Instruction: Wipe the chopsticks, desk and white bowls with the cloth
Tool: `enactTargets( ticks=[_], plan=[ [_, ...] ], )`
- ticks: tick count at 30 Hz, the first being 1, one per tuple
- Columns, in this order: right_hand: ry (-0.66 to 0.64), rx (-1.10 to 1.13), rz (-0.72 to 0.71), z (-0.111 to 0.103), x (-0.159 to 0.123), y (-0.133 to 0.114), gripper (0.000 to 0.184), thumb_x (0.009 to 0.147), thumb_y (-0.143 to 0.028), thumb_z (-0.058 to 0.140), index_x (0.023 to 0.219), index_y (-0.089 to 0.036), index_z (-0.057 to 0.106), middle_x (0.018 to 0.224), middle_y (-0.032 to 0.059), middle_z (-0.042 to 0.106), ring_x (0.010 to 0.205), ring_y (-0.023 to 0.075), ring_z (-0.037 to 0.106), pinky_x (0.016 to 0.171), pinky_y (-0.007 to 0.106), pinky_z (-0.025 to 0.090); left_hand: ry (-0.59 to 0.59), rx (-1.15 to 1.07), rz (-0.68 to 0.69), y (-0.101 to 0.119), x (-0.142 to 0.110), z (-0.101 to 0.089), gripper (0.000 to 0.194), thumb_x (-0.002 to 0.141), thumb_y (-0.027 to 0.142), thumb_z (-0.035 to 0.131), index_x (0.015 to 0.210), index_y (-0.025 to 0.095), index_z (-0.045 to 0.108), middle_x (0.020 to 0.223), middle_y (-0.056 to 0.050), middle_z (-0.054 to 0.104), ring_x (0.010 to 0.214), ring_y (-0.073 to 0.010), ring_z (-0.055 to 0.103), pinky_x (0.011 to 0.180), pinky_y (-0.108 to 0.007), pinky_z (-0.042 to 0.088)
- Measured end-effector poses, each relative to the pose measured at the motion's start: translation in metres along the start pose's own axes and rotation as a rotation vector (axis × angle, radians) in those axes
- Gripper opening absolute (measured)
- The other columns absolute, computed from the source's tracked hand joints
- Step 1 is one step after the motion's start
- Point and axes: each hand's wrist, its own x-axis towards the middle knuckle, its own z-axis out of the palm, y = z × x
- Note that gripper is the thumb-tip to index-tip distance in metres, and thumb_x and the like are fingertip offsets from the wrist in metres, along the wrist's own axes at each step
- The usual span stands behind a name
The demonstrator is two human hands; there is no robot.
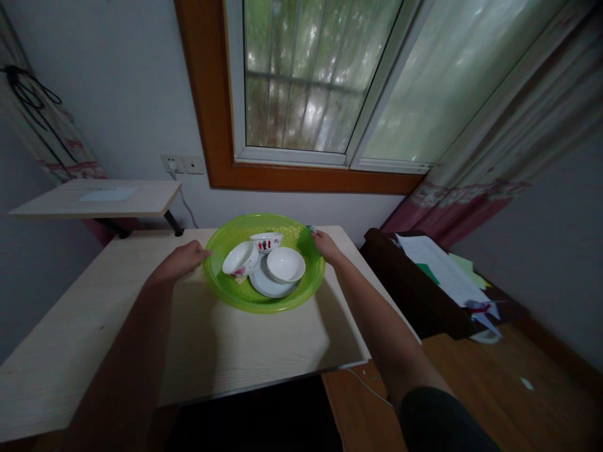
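Note:
A green plastic basin (264, 306) is over the pale wooden desk, held at its two sides. My left hand (188, 256) is closed on its left rim, and my right hand (326, 245) grips the right rim, where a small greyish thing shows by the fingers. Inside the basin, a white bowl (286, 265) sits on a white plate (264, 284). To the left a flower-patterned bowl (239, 257) lies tilted, and behind stands another bowl with red and black print (267, 243). Whether the basin's bottom touches the desk, I cannot tell.
The desk (264, 351) has a raised shelf (56, 199) at its back left, with a paper (108, 194) on it. Behind are a wall socket (183, 164) and a window (301, 81). Right of the desk, papers (443, 276) lie on a dark wooden piece of furniture (400, 285).

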Motion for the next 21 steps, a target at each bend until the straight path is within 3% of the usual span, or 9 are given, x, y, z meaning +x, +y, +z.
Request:
enactTargets(
  ticks=[3,9,15,21],
  plan=[
    [-0.032,0.036,-0.015,0.001,0.003,-0.003,0.043,0.103,-0.060,0.072,0.115,-0.020,0.085,0.108,0.0140,0.087,0.117,0.0381,0.078,0.106,0.048,0.061,0.011,0.061,0.006,0.017,0.019,-0.005,0.031,0.089,0.047,0.080,0.106,0.022,0.075,0.108,-0.014,0.085,0.110,-0.0364,0.080,0.093,-0.040,0.061],
    [-0.040,0.046,-0.015,0.001,0.005,0.002,0.046,0.104,-0.062,0.071,0.118,-0.020,0.084,0.107,0.0126,0.087,0.113,0.0352,0.079,0.105,0.046,0.062,-0.013,-0.148,0.135,0.040,0.044,0.023,0.056,0.085,0.040,0.083,0.136,0.020,0.075,0.140,-0.017,0.081,0.125,-0.0346,0.077,0.106,-0.041,0.061],
    [-0.007,0.044,0.010,0.001,0.002,0.010,0.044,0.108,-0.058,0.065,0.117,-0.020,0.085,0.107,0.0132,0.087,0.117,0.0351,0.079,0.106,0.046,0.062,0.005,-0.316,0.021,0.033,0.050,0.041,0.047,0.091,0.024,0.072,0.137,0.017,0.073,0.133,-0.017,0.082,0.110,-0.0289,0.081,0.096,-0.039,0.065],
    [0.037,0.016,0.016,0.001,-0.013,0.025,0.048,0.110,-0.059,0.057,0.120,-0.021,0.084,0.108,0.0125,0.087,0.118,0.0353,0.079,0.105,0.045,0.062,0.121,-0.490,-0.049,0.029,0.034,0.050,0.056,0.088,0.026,0.081,0.142,0.019,0.070,0.131,-0.015,0.082,0.109,-0.0274,0.082,0.096,-0.039,0.067]
  ],
)
